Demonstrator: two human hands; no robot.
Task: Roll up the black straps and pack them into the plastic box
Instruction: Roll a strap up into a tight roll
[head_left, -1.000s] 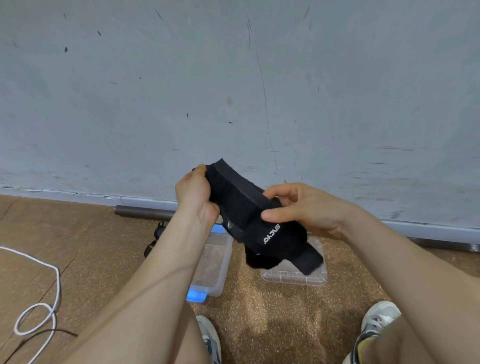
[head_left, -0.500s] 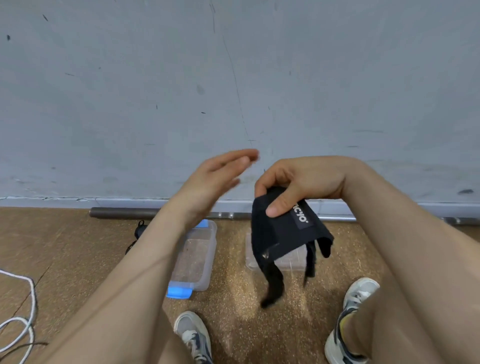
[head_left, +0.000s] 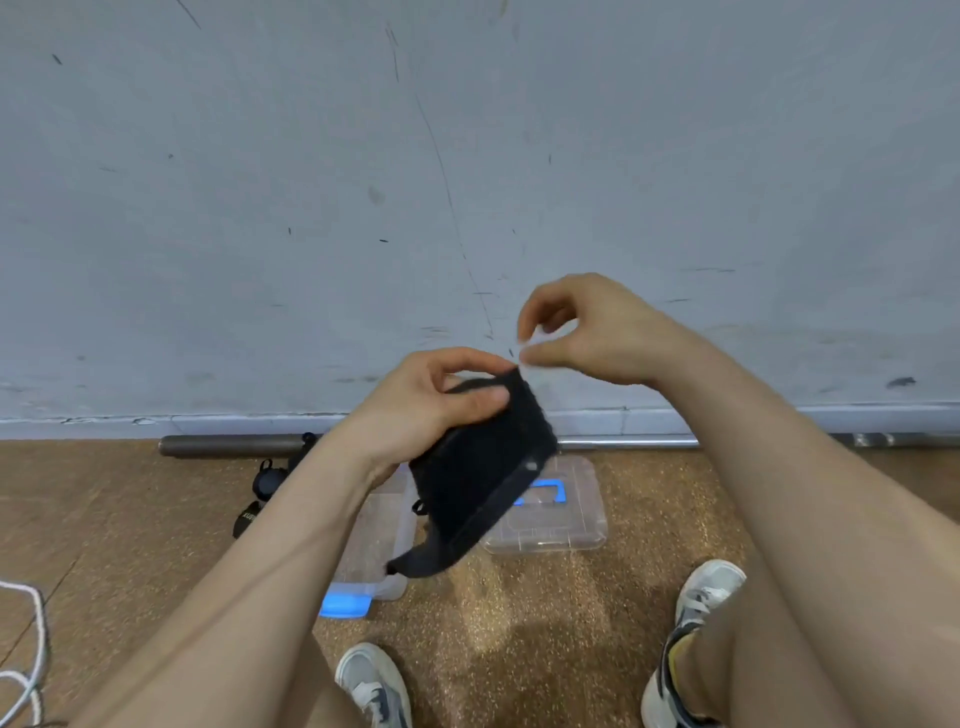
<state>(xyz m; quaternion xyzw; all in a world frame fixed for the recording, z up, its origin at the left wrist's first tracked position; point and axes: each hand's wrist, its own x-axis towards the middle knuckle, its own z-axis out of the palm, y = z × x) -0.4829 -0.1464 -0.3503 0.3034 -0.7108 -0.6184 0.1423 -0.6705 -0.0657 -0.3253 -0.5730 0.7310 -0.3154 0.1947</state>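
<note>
The black strap is held in the air directly above the plastic box, not yet rolled, with its narrow band trailing down to a loose end that hangs just over the box. It is gripped by the left hand, whose thumb is pressed on the near face while the fingers are curled over the top edge. The right hand is raised higher above the box, at the strap's upper corner, with its fingers curled and thumb and forefinger drawn together. Whether the corner or some pale scrap is pinched there cannot be told through the blur. The main risk is judged to be a slack, crooked roll. If the loose end is left dangling, it may be caught on the box rim or wound in askew. Should the upper corner not be secured by the right hand, the pad could be twisted or slipped from the single grip and dropped beside the box or onto the lid lying to the right of it. A loosely wound roll would probably spring open once released, and room would be lost for the other straps waiting on the floor to the left of the box.
</note>
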